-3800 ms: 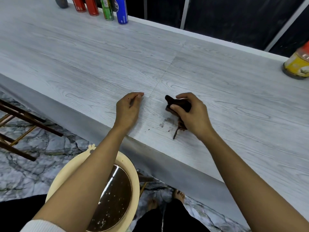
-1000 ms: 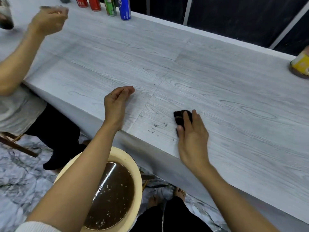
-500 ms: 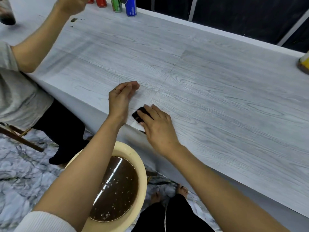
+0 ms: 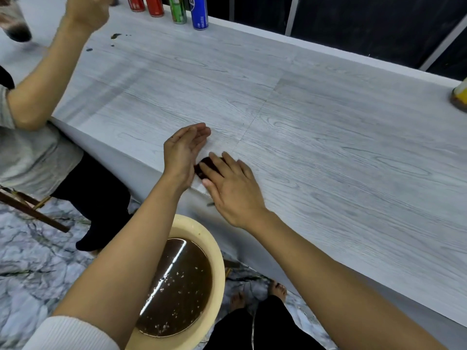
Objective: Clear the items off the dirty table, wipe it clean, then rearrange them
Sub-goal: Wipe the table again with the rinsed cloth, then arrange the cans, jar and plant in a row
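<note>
Since a second ago the right hand (image 4: 233,190) has swept the dark cloth (image 4: 206,165) from mid-table toward 9 o'clock, up to the near edge of the grey wood-grain table (image 4: 328,127), where the left hand (image 4: 183,154) waits cupped and half-open as a catcher. Right fingers lie spread and flat, pressing the small, crumpled, dark brown cloth against the left palm. To finish well, I judge, keep the cloth flat and push crumbs into the cupped hand, then drop them into the basin (image 4: 214,251) at 6 o'clock.
</note>
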